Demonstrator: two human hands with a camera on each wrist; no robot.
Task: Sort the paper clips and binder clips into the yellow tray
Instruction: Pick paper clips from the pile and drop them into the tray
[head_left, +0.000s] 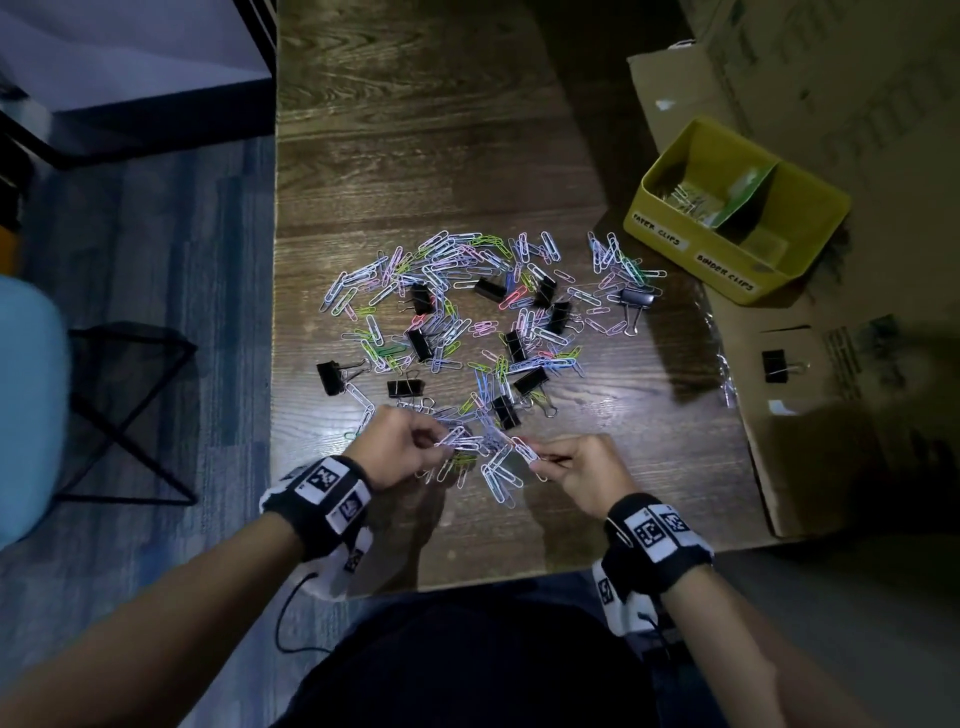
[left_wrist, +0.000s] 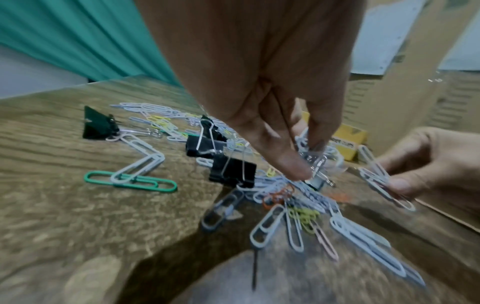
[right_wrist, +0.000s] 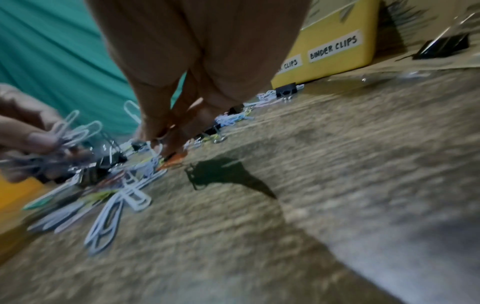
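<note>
A heap of coloured paper clips (head_left: 457, 291) mixed with several black binder clips (head_left: 530, 382) lies spread over the wooden table (head_left: 415, 156). The yellow tray (head_left: 727, 249) stands at the far right, its front labelled "paper clips" on the left and "binder clips" on the right; a few clips (head_left: 685, 200) lie in the left compartment. At the near edge of the heap my left hand (head_left: 441, 441) pinches a bunch of white paper clips (left_wrist: 314, 162). My right hand (head_left: 540, 462) pinches white paper clips (left_wrist: 376, 176) just beside it. The right wrist view is blurred.
Flattened cardboard (head_left: 831, 441) covers the right side under the tray, with one lone binder clip (head_left: 775, 365) on it. The table's left edge drops to the floor, where a black wire stool (head_left: 130, 405) and a teal seat (head_left: 26, 405) stand.
</note>
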